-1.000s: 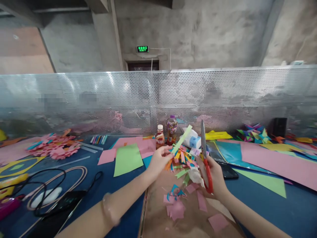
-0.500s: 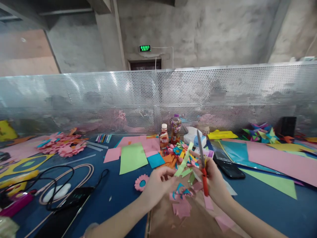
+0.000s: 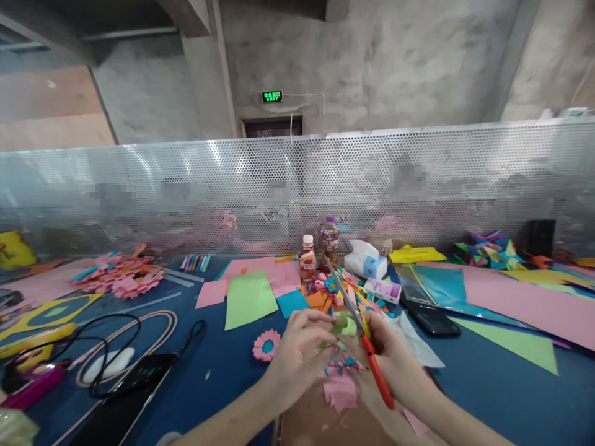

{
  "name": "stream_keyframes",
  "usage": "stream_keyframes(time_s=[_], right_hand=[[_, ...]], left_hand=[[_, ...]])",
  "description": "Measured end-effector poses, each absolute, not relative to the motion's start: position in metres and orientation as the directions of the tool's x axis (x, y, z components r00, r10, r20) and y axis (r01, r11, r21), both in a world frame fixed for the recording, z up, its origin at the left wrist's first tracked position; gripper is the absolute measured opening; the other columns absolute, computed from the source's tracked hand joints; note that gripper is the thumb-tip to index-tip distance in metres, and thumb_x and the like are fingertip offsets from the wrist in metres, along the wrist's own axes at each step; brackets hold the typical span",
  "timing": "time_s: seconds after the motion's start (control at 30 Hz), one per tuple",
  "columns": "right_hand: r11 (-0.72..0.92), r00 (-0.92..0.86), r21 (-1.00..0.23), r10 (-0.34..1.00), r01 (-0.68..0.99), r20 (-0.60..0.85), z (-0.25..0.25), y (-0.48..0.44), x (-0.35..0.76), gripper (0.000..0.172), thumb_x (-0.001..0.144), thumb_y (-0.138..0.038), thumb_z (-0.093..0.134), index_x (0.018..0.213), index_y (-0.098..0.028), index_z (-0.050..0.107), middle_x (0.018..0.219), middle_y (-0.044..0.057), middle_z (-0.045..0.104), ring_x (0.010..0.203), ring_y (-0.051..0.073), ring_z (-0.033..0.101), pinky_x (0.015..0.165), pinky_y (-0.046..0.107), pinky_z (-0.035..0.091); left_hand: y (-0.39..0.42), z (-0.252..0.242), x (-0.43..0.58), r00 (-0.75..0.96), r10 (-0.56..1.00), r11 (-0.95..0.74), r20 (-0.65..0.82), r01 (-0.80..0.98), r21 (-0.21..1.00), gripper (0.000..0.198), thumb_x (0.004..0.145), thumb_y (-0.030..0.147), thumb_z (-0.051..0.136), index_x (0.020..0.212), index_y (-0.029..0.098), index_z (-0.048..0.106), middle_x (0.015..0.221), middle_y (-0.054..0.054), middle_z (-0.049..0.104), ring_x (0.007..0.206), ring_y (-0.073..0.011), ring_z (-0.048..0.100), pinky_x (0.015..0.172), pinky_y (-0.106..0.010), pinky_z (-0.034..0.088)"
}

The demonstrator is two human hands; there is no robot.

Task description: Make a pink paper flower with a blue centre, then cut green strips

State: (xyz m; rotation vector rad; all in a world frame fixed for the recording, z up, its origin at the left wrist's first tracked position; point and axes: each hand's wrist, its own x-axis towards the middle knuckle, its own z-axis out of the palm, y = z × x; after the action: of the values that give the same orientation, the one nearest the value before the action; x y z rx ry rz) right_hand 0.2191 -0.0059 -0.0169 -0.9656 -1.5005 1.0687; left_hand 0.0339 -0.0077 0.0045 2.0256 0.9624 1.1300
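Observation:
My right hand (image 3: 383, 341) is closed around scissors (image 3: 369, 350) with red-orange handles, the blades pointing up and to the left. Between my two hands is a light green paper strip (image 3: 346, 325), curled and partly hidden by fingers. My left hand (image 3: 304, 344) is bent round the strip's left side, fingertips on it. Below them lie pink paper scraps (image 3: 341, 391) and blue bits on a brown board (image 3: 320, 424). A pink paper flower (image 3: 266, 345) with a blue centre lies left of my left hand.
Behind my hands stand two drink bottles (image 3: 307, 260), a tissue pack (image 3: 365, 260) and a heap of paper flowers. Green paper (image 3: 251, 299) lies left, a black phone (image 3: 432, 319) right. Cables and a power bank cover the left side. A perforated metal screen (image 3: 209, 198) closes off the back.
The green strip, straight and upright before, is now curled between my hands. The scissors have tipped over to the left, and my hands have drawn closer together.

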Motion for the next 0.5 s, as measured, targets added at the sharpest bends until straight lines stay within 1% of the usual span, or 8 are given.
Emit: stream_keyframes(time_s=[0.1,0.13,0.2,0.27,0.33,0.4,0.5], right_hand=[[0.261,-0.166,-0.964,0.950,-0.043,0.265,-0.018,-0.004,0.219,0.021,0.070,-0.025,0.067,0.083,-0.021,0.051,0.077,-0.001,0.057,0.073,0.015,0.052,0.065,0.024,0.044],[0.263,-0.147,-0.962,0.951,-0.079,0.272,-0.018,-0.003,0.219,0.023,0.069,-0.028,0.069,0.083,-0.021,0.052,0.077,-0.001,0.058,0.072,0.015,0.053,0.065,0.025,0.045],[0.264,-0.106,-0.956,0.955,-0.130,0.278,-0.016,-0.002,0.219,0.027,0.066,-0.031,0.072,0.081,-0.022,0.052,0.078,-0.001,0.060,0.070,0.016,0.054,0.063,0.025,0.045],[0.252,-0.077,-0.956,0.961,-0.152,0.266,-0.012,-0.002,0.218,0.030,0.063,-0.031,0.075,0.080,-0.022,0.052,0.077,-0.001,0.062,0.065,0.015,0.054,0.058,0.025,0.044],[0.242,-0.059,-0.957,0.965,-0.161,0.254,-0.008,-0.003,0.217,0.030,0.062,-0.029,0.075,0.079,-0.022,0.052,0.074,-0.002,0.062,0.060,0.014,0.052,0.056,0.024,0.043],[0.240,-0.048,-0.955,0.967,-0.172,0.252,-0.005,-0.005,0.216,0.029,0.061,-0.025,0.075,0.080,-0.022,0.053,0.072,-0.003,0.061,0.059,0.013,0.051,0.056,0.024,0.043],[0.266,-0.031,-0.951,0.961,-0.156,0.273,-0.005,-0.005,0.216,0.026,0.061,-0.018,0.071,0.079,-0.022,0.053,0.072,-0.004,0.059,0.065,0.014,0.052,0.059,0.023,0.044]], left_hand=[[-0.005,0.004,0.034,0.414,0.808,-0.525,0.418,0.187,0.830,0.012,0.076,0.030,0.065,0.085,0.023,0.069,0.117,-0.006,0.054,0.114,-0.0193,0.048,0.100,-0.032,0.034],[-0.004,0.004,0.034,0.434,0.811,-0.495,0.391,0.154,0.855,0.013,0.075,0.030,0.066,0.086,0.023,0.069,0.117,-0.007,0.055,0.114,-0.0196,0.048,0.100,-0.032,0.034],[-0.003,0.003,0.034,0.477,0.830,-0.384,0.289,0.113,0.916,0.018,0.073,0.030,0.068,0.089,0.022,0.069,0.118,-0.007,0.056,0.114,-0.0208,0.050,0.097,-0.031,0.037],[-0.001,0.001,0.035,0.497,0.852,-0.247,0.164,0.105,0.963,0.019,0.072,0.029,0.068,0.088,0.020,0.070,0.110,-0.007,0.061,0.105,-0.0214,0.056,0.090,-0.030,0.042],[0.001,-0.003,0.035,0.483,0.872,-0.156,0.082,0.115,0.981,0.018,0.072,0.029,0.066,0.084,0.016,0.069,0.093,-0.007,0.067,0.090,-0.0205,0.061,0.081,-0.029,0.045],[0.002,-0.008,0.035,0.453,0.889,-0.143,0.062,0.148,0.979,0.017,0.072,0.029,0.065,0.081,0.015,0.069,0.082,-0.005,0.068,0.081,-0.0191,0.062,0.076,-0.028,0.045],[0.003,-0.013,0.035,0.441,0.892,-0.196,0.097,0.184,0.963,0.017,0.074,0.029,0.063,0.080,0.014,0.068,0.081,-0.005,0.068,0.077,-0.0176,0.062,0.072,-0.026,0.045]])
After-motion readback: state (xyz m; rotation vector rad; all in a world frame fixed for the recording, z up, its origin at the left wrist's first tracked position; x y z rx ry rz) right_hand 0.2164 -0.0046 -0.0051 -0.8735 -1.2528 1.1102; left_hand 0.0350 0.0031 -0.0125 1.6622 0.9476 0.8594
